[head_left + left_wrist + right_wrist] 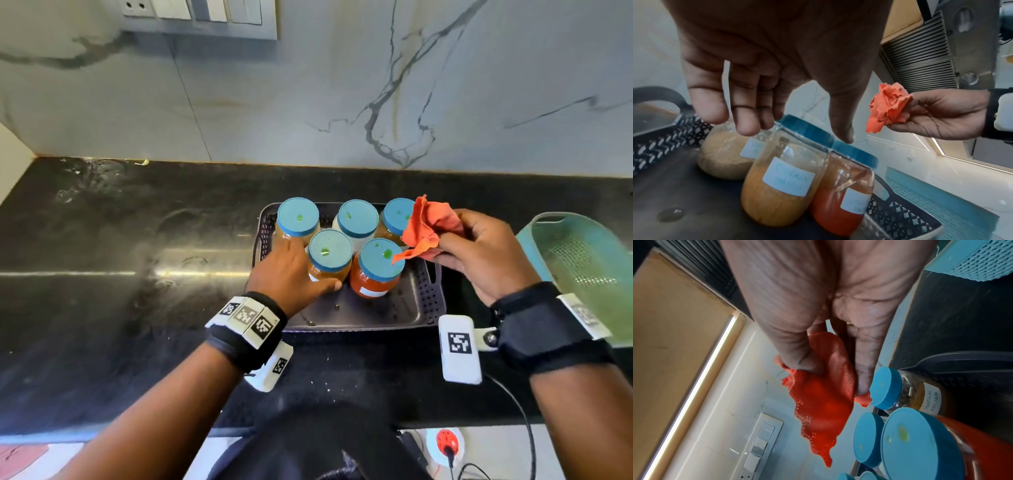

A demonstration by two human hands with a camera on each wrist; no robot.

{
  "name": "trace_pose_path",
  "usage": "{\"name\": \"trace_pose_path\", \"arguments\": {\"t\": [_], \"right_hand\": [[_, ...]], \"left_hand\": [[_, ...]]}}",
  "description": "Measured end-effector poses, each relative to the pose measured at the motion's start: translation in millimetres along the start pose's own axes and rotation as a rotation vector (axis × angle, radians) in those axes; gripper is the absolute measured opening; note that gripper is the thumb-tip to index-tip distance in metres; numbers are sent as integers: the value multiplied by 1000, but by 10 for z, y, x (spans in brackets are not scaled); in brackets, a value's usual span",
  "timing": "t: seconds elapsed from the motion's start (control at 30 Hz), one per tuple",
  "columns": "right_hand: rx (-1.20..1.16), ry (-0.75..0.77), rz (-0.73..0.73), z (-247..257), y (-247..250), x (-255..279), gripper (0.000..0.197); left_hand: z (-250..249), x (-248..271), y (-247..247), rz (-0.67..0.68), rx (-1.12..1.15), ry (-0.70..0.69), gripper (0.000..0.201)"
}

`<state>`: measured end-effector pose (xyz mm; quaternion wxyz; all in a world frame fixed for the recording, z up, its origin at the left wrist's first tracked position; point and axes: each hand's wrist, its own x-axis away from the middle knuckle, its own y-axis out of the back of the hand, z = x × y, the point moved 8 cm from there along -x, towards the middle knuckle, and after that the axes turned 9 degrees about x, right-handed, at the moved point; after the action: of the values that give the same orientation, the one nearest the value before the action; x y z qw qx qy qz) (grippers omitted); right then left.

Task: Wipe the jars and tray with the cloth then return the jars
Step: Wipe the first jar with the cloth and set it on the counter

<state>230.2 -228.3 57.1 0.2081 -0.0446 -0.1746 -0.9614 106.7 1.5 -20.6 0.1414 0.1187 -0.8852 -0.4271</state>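
Observation:
Several blue-lidded jars stand in a dark perforated tray [376, 317]. My left hand [310, 265] straddles the front-left jar [330, 255] of orange-yellow powder; its thumb lies along the jar's front. In the left wrist view the fingers [748, 123] hang fairly straight just above that jar [781, 186], and I cannot tell whether they touch it. Beside it stands the red jar [376, 265]. My right hand [440, 248] pinches a bunched orange cloth [428, 226] above the tray's right side, close to the back-right jar [888, 389]. Green spots mark the lids.
A teal perforated basket [582, 267] sits on the black counter [102, 257] just right of my right wrist. The marble wall behind carries a switch panel [205, 17]. A cable and a red-and-white socket [445, 442] lie below the counter's front edge.

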Motion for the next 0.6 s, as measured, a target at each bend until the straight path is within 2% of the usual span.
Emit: {"name": "trace_pose_path", "arguments": {"t": [0.07,0.37,0.6], "right_hand": [[0,1,-16,14,-1,0,23],[20,-17,-58,0,-42,-51,20],[28,-32,-33,-24,-140,-106,22]], "left_hand": [[-55,-33,-1,-7,31,-32,85],[-31,-211,-129,-17,-25,3,78],[17,-239,-137,-23,-33,26,75]]}}
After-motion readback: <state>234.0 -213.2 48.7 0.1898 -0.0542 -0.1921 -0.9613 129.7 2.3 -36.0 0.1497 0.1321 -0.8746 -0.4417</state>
